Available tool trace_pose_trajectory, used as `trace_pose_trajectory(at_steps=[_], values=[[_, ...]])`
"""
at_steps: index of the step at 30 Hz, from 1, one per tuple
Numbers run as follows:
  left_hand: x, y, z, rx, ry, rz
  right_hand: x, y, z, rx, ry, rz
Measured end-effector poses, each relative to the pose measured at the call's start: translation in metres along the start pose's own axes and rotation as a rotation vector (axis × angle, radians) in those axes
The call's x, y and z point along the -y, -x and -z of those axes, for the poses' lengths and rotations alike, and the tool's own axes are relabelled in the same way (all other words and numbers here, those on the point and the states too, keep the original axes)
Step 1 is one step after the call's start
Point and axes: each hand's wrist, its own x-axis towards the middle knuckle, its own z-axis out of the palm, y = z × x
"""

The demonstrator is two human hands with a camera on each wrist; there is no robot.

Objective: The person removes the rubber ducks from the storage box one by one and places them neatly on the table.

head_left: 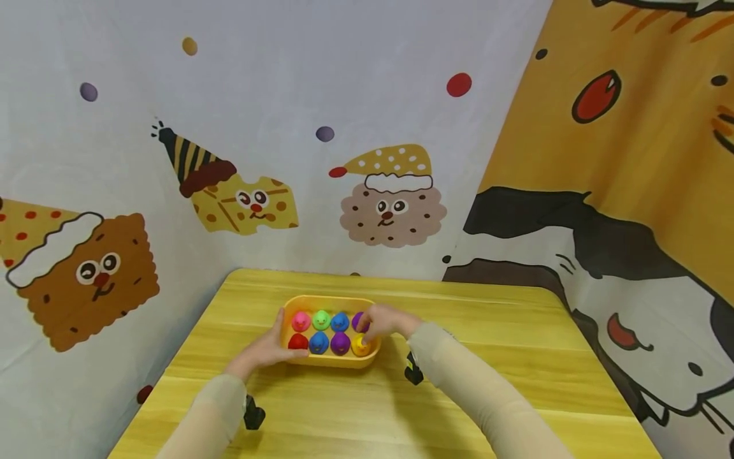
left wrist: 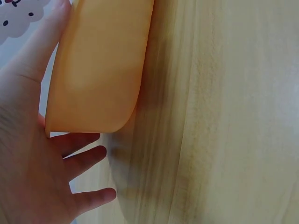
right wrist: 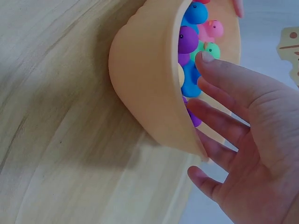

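Observation:
A light orange plastic basket (head_left: 329, 362) holds small rubber ducks in two rows. At the back are a pink duck (head_left: 301, 320), a green one (head_left: 321, 320), a blue one (head_left: 340, 320) and a purple one (head_left: 358, 321). In front sit red, blue, purple and yellow (head_left: 361, 347) ducks. My left hand (head_left: 265, 348) holds the basket's left end, its thumb along the front rim and its fingers around the end. Over the right end, my right hand (head_left: 385, 320) reaches in with loosely bent fingers. Its fingertips overlap the ducks, and nothing shows between thumb and fingers in the right wrist view.
The basket stands on a wood-grain table (head_left: 321, 414) with rounded back corners. Cloth printed with cartoon figures (head_left: 393, 213) hangs behind and beside it. A black wrist device (head_left: 253, 413) sits below the left sleeve, another (head_left: 413, 370) below the right one.

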Motion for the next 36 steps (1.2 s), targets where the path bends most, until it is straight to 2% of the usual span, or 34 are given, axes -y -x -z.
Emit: trace_pose_trajectory(at_steps=[5,9,20,36], values=[[-0.002,-0.001,0.0,-0.006,0.03,0.013,-0.001,-0.002,-0.004,-0.003,0.004,-0.028],[-0.002,-0.001,0.001,-0.01,0.044,0.019,-0.004,-0.009,-0.009,-0.008,0.052,-0.03],[-0.004,-0.002,0.003,-0.005,0.08,0.007,-0.003,-0.013,-0.011,-0.005,0.121,-0.052],[-0.005,0.0,-0.001,-0.003,0.107,0.017,-0.014,-0.007,-0.028,-0.08,0.17,-0.006]])
